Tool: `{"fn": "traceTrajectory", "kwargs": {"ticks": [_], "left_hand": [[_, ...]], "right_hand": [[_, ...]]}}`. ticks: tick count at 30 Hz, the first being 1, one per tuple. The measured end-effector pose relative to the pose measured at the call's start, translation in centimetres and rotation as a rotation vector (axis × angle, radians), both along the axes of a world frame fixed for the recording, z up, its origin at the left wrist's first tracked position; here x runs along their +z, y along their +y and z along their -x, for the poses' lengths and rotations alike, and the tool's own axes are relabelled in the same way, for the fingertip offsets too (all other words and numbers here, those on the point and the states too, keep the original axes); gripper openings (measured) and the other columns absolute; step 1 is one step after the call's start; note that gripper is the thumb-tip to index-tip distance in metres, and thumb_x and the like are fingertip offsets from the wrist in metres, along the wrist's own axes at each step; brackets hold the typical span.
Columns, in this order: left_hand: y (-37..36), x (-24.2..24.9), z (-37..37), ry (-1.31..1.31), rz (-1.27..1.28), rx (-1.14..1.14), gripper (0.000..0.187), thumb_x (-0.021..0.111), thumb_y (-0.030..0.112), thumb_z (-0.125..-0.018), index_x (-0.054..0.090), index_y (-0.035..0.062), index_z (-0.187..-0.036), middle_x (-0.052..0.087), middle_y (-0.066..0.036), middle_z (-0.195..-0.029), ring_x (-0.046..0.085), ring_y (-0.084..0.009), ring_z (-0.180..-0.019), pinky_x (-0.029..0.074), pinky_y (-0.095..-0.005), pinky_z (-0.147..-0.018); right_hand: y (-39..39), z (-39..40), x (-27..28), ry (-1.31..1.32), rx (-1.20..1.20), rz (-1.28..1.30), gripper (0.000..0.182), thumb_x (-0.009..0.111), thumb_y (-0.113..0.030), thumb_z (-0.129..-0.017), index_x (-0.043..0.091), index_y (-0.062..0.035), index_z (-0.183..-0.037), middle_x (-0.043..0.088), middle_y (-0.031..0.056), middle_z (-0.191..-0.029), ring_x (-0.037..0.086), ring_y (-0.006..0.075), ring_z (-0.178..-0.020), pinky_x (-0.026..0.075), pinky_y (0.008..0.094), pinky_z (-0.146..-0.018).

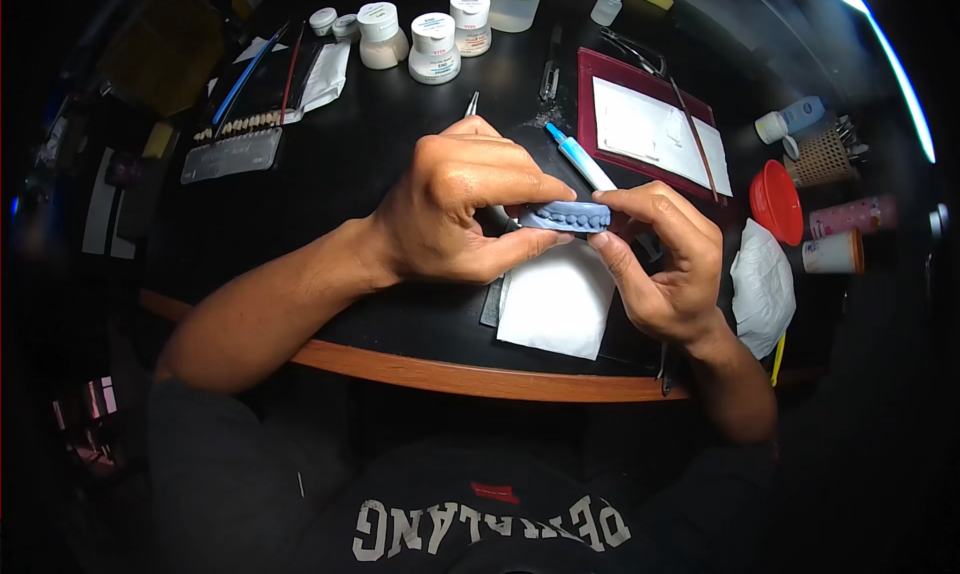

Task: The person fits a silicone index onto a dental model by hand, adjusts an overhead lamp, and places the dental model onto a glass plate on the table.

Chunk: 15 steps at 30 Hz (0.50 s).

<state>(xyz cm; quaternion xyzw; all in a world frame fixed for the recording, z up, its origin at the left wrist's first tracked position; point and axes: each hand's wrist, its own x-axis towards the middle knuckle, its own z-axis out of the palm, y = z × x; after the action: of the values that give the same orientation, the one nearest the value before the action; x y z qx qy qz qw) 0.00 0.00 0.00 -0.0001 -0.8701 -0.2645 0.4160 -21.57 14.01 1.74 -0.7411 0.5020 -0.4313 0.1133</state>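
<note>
A blue dental model (565,215) with a row of teeth is held above the dark worktop (350,164), between both hands. The left hand (455,214) has its fingers clamped on the left end of the model, thumb below and index finger on top, so this end is hidden. The right hand (665,264) grips the right end with its fingers closed on it, and covers that part also. Behind the model a thin tool with a blue tip (580,158) points up and left; I cannot tell which hand holds it. Under the hands lies a white paper (555,304), partly covered. Farther back stand white jars (432,46), their labels too small to read, and a red tray (590,114).
</note>
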Motion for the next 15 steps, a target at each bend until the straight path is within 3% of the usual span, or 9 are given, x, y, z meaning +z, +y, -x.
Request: {"fn": "traceTrajectory", "kwargs": {"ticks": [15], "left_hand": [[-0.09, 0.00, -0.23, 0.017, 0.020, 0.008, 0.030, 0.093, 0.009, -0.069, 0.084, 0.0038, -0.098, 0.077, -0.006, -0.078, 0.071, -0.0152, -0.070, 0.046, -0.0313, -0.073]], "right_hand": [[-0.13, -0.24, -0.20, 0.002, -0.001, 0.040, 0.032, 0.081, 0.007, -0.083, 0.075, 0.0057, -0.115, 0.073, 0.0135, -0.094, 0.071, 0.0166, -0.079, 0.054, 0.0272, -0.065]]}}
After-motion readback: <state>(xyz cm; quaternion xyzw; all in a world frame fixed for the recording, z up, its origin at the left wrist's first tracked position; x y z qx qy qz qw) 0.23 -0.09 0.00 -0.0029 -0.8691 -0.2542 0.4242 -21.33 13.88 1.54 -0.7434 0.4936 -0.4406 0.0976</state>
